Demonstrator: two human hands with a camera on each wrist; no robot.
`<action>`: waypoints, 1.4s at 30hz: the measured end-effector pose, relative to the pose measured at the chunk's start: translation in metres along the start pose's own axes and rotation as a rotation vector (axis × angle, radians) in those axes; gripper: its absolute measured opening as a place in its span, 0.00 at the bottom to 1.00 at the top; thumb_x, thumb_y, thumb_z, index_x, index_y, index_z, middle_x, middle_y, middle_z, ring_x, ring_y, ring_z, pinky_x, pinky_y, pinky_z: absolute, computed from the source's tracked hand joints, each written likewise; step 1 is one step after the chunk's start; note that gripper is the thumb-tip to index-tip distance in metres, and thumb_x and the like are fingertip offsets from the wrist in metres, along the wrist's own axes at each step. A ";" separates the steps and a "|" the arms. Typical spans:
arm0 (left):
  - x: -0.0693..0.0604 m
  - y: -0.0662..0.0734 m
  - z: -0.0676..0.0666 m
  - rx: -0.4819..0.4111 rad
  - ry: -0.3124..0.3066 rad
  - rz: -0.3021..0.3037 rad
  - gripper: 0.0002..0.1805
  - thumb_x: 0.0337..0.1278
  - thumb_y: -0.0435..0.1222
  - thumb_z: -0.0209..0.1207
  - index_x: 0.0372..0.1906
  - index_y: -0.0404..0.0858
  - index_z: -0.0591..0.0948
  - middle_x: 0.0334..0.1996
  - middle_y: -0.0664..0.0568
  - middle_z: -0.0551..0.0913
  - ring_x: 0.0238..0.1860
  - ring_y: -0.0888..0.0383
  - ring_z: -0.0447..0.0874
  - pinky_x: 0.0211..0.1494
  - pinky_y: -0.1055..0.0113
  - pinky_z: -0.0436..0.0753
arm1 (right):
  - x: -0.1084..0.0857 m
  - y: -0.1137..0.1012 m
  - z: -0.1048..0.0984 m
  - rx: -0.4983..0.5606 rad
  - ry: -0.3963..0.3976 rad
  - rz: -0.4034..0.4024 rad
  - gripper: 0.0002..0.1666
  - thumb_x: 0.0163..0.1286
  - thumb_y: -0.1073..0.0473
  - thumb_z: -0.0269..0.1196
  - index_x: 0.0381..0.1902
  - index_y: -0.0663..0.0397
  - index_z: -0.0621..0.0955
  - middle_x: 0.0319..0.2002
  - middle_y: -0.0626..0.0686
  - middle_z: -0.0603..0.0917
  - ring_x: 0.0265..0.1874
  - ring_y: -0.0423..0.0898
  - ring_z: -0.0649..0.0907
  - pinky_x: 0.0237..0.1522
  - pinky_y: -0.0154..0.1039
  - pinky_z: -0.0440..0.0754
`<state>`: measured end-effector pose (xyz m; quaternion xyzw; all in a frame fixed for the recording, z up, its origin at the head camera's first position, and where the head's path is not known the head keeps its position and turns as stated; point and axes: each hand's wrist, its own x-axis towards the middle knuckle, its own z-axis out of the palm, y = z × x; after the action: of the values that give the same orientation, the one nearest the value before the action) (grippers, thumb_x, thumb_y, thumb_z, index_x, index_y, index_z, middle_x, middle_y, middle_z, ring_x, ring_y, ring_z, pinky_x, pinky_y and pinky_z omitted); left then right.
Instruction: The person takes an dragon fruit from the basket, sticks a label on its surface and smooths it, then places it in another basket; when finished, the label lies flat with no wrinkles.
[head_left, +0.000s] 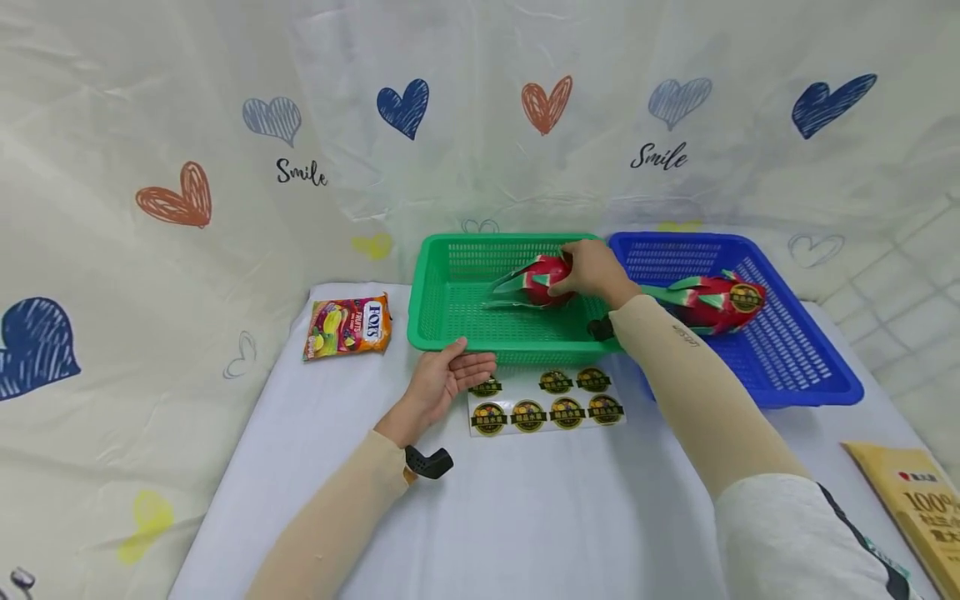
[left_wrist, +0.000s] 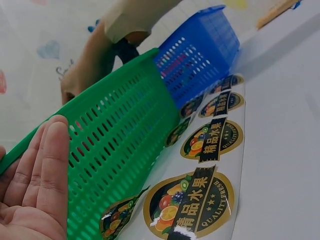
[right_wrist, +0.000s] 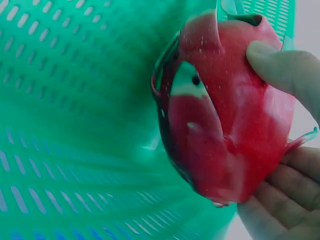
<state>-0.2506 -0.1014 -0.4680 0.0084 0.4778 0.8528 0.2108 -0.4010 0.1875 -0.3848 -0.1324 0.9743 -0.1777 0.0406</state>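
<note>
My right hand [head_left: 596, 271] grips a red dragon fruit [head_left: 543, 282] with green-tipped scales inside the green basket [head_left: 417, 308]. In the right wrist view the thumb [right_wrist: 280, 67] presses one side of this dragon fruit [right_wrist: 225, 115] while the fingers curl round the other. My left hand [head_left: 442, 383] lies at the basket's front rim, its fingers straight and close to the slotted wall. Under the left fingers and in front of the basket is a white sheet of round black-and-gold fruit stickers [head_left: 528, 416]. Some of the sheet's far part is hidden.
A blue basket [head_left: 817, 367] stands to the right, holding another dragon fruit [head_left: 712, 304] that bears a round sticker [head_left: 746, 298]. A colourful Fox's sweets packet [head_left: 347, 326] lies at left. A tan packet [head_left: 911, 500] lies at the right table edge.
</note>
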 end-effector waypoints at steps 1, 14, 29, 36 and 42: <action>0.000 0.000 0.001 0.004 -0.002 0.001 0.31 0.85 0.42 0.45 0.69 0.16 0.64 0.38 0.50 0.93 0.41 0.58 0.94 0.49 0.67 0.90 | -0.004 -0.001 -0.004 0.008 0.016 -0.005 0.37 0.61 0.47 0.77 0.61 0.63 0.80 0.53 0.66 0.85 0.46 0.59 0.84 0.49 0.54 0.85; -0.001 -0.001 0.001 -0.009 0.036 -0.015 0.23 0.85 0.43 0.46 0.61 0.25 0.74 0.38 0.49 0.93 0.41 0.58 0.94 0.48 0.67 0.90 | -0.060 -0.013 -0.040 0.027 0.149 -0.107 0.27 0.58 0.46 0.80 0.43 0.58 0.81 0.40 0.61 0.85 0.37 0.55 0.80 0.42 0.50 0.79; 0.000 0.001 0.001 -0.012 0.001 -0.030 0.25 0.84 0.42 0.46 0.65 0.23 0.71 0.39 0.48 0.93 0.42 0.57 0.94 0.47 0.68 0.90 | -0.151 -0.026 -0.059 0.084 0.158 -0.052 0.50 0.57 0.46 0.80 0.71 0.62 0.75 0.60 0.65 0.85 0.56 0.60 0.82 0.55 0.58 0.83; 0.002 0.001 0.001 -0.016 -0.019 -0.047 0.32 0.84 0.42 0.46 0.73 0.19 0.60 0.39 0.49 0.93 0.43 0.58 0.94 0.48 0.68 0.90 | -0.199 -0.029 -0.053 0.095 0.180 -0.034 0.50 0.55 0.47 0.82 0.70 0.62 0.76 0.61 0.65 0.85 0.57 0.59 0.82 0.54 0.58 0.86; -0.003 0.004 -0.001 -0.013 -0.017 -0.031 0.19 0.84 0.42 0.46 0.56 0.29 0.77 0.39 0.49 0.93 0.43 0.58 0.94 0.49 0.68 0.90 | -0.228 -0.034 -0.037 0.114 0.134 -0.038 0.51 0.55 0.47 0.82 0.71 0.63 0.76 0.65 0.65 0.82 0.63 0.62 0.80 0.61 0.61 0.83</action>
<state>-0.2497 -0.1049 -0.4650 0.0067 0.4705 0.8524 0.2283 -0.1783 0.2312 -0.3308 -0.1360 0.9605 -0.2420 -0.0207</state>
